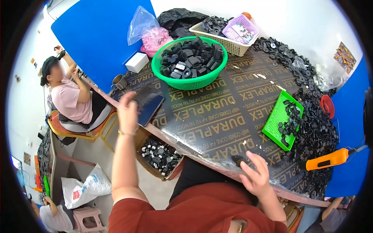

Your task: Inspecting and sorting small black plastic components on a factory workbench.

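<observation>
My left hand [128, 112] is raised over the table's left edge, beside a dark flat phone or tablet [150, 109]. Its fingers are slightly blurred but look apart, and I see nothing held in them. Above the table's front edge, my right hand [256, 175] hangs with its fingers spread, holding nothing. A round green basket [190, 82] heaped with black plastic parts [192, 58] stands toward the back of the table. On the right lies a bright green tray [273, 120], tilted in view, with small black pieces [289, 120] along one side.
Loose black parts [316, 132] pile along the right edge, near an orange electric screwdriver [327, 159]. A metal mug [119, 82], white box [136, 63] and cream basket [235, 47] stand farther back. Below is a carton of parts [160, 157]. A seated person [72, 91] is at left.
</observation>
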Tool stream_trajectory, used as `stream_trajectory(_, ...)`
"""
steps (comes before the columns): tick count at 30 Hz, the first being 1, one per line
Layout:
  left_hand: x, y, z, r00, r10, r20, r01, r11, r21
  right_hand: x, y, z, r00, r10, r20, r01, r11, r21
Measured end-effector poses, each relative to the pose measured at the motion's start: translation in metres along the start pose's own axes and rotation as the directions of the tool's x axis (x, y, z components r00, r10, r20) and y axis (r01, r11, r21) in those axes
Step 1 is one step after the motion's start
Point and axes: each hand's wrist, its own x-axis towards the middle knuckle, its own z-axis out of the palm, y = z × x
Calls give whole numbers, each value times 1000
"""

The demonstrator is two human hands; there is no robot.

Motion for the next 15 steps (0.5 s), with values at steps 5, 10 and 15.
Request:
stream_trajectory(5,134,-128,-147,936,198,-292,77,693,717,51,-10,-16,982,52,182,-167,691,704)
stream_trajectory(10,162,-169,-156,971,-70,-230,229,571,789,138,-48,-25,946,-232,225,-224,32,974)
stream_trajectory(15,128,-120,-114,953,206,-224,81,536,840,173,-86,-28,881,-446,159,-310,-290,905)
